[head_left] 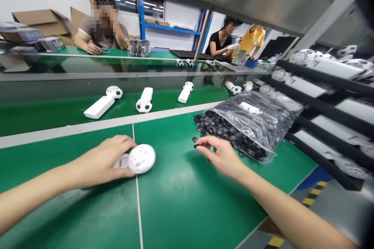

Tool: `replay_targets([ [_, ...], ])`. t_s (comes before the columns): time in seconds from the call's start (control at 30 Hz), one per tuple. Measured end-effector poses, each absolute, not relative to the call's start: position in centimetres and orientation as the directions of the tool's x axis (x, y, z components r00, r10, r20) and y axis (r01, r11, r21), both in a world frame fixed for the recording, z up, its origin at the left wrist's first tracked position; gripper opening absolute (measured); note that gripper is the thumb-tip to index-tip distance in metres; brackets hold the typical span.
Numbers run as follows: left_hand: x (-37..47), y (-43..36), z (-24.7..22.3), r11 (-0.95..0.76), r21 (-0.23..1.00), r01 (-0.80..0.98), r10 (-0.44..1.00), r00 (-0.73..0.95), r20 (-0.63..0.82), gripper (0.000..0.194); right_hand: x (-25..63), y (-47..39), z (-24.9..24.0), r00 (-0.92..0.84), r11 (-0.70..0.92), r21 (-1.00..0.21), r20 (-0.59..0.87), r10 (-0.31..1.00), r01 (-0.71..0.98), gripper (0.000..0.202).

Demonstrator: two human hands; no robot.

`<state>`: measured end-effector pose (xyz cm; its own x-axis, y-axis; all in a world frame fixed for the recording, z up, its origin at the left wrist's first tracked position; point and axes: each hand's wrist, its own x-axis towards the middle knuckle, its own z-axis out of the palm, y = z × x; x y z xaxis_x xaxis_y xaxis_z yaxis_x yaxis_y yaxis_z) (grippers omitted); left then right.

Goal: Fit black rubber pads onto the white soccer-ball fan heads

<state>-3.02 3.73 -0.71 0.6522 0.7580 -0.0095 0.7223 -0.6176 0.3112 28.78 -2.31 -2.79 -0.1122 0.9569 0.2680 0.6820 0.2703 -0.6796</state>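
left of the table's [175, 214] middle, the left hand [102, 160] is gripping a white ball-ended piece [142, 158], fingers clamped around it, its visible side seemingly lacking black parts; black-patched units [145, 100] are lying beyond the far edge. toward the right edge, the right hand [221, 155] is pinching one black piece [196, 146], a large pile [219, 127] sitting unused.

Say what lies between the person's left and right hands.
In the head view, the round-ended white piece in the left hand, then green tabletop across to the right hand, which pinches a small black piece.
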Motion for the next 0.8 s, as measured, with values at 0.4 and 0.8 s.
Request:
replay_targets([
  [0.4,5.3,3.1,-1.8,-0.564,0.366,0.74,0.759,0.639,-0.125,0.076,26.7,-2.4,-2.4,-0.372,0.555,-0.614,0.413,0.832,0.561,0.004],
  [0.8,5.7,2.7,-2.3,-0.538,0.481,0.692,0.791,0.612,0.004,0.063,24.5,-0.7,-3.7,-0.361,0.522,-0.674,0.38,0.852,0.523,0.015],
])
